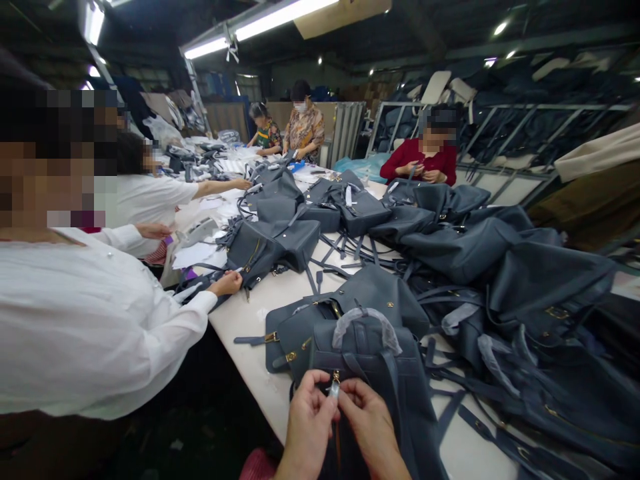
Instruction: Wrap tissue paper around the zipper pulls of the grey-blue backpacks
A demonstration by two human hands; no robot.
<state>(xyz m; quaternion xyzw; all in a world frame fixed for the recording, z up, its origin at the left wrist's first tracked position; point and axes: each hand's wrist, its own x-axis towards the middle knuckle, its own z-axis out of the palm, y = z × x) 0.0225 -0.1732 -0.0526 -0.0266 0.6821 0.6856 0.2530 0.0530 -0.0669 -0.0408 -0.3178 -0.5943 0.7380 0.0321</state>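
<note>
The left hand point(306, 427) and right hand point(373, 430) meet from either side, their fingers pinched together on a small silvery zip pull point(333, 389). Thumbs and forefingers look closed on it, though the pull is too small to show exactly how each one grips. Directly above the fingers sits a brass zip end point(336, 376) on a dark grey leather backpack point(373, 363), which lies under and ahead of the hands. Its top handle point(367, 327) is wrapped in pale translucent film. The step in hand appears to be close work on this pull at the zip, and it calls for small, steady finger movements rather than wide ones.

Just ahead and to the left of the fingers, a second grey leather bag point(295, 340) with brass fittings touches the backpack. Further left, a strip of white table point(250, 340) gives the only open room nearby, and its edge drops away to darkness below. To the right of the fingers, loose grey straps point(450, 407) and heaped bags point(500, 280) crowd the surface, leaving little space. Further ahead on the left, a co-worker's hand point(225, 285) reaches from a white sleeve point(125, 333) to another bag.
</note>
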